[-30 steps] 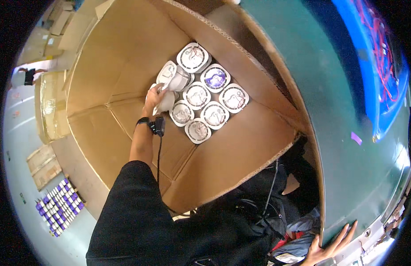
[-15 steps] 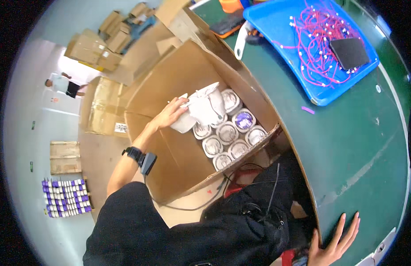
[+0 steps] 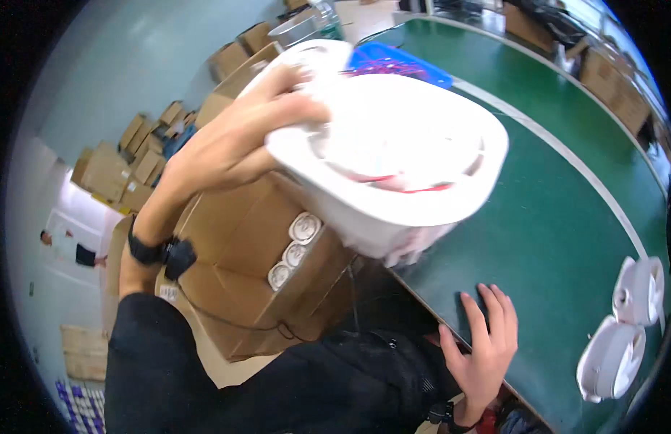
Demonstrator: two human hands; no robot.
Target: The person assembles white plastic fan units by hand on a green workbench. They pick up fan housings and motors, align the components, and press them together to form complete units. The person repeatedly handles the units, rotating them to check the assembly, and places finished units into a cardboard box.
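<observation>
My left hand (image 3: 238, 130) is raised over the table edge, its thumb and fingers closed on white plastic housings. The nearer housing (image 3: 393, 210) is a deep, rounded shell with red wires along its inside, blurred by motion. Part of a second white housing (image 3: 317, 54) shows beyond my fingers. My right hand (image 3: 483, 347) rests on the near edge of the green table (image 3: 545, 217), fingers apart and holding nothing. Below the held parts stands an open cardboard box (image 3: 238, 249), with several round-faced white units (image 3: 304, 227) visible along one side.
Two white housings with round faces (image 3: 610, 358) stand at the table's right. A blue tray (image 3: 440, 76) of pink-red wires lies at the far end, partly hidden. Cardboard boxes (image 3: 107, 173) are stacked to the left, where a person (image 3: 75, 246) is in the distance.
My left hand has lifted the white housings out of the cardboard box, up and right toward the table. My view has swung rightward. My right hand stays on the table edge.
</observation>
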